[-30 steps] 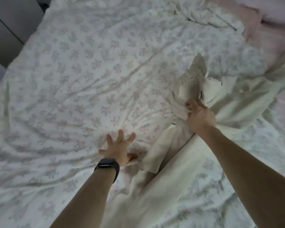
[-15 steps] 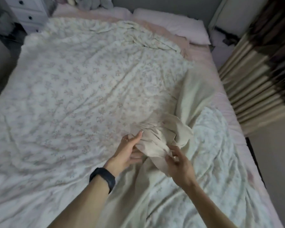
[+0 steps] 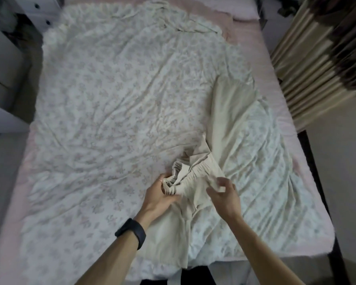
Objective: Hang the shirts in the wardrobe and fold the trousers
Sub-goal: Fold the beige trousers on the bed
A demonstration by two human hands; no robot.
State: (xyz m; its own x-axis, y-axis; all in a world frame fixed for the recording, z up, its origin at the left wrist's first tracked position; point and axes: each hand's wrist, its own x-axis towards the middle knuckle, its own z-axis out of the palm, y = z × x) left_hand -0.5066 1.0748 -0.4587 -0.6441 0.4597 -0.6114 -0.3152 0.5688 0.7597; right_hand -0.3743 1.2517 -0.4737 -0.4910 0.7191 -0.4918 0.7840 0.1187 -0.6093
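Two bare hands work at the near edge of a bed. The left hand (image 3: 159,194), with a black band (image 3: 132,231) on its wrist and a thin ring on one finger, is closed around the gathered elastic waistband (image 3: 181,177) of a pair of cream trousers (image 3: 230,112). The right hand (image 3: 222,194) is just beside it on the same waistband; its fingers are blurred and curl toward the cloth, and it appears to pinch a corner of fabric, though I cannot tell how firmly.

Seen from the head camera, the trousers lie on a floral quilt (image 3: 111,99) that covers most of the bed. One leg runs away from the hands toward the far right side of the quilt. The other falls toward the person and over the bed's near edge. The waistband is bunched and partly twisted between the hands. A striped curtain (image 3: 317,58) hangs at the right, and a white drawer unit (image 3: 43,13) stands at the far left corner.

The fold looks barely begun. The risk is the twist: if the waistband is pulled flat unevenly, the legs may not line up and creases could set in. The leg hanging off the edge could also drag the trousers toward the floor.
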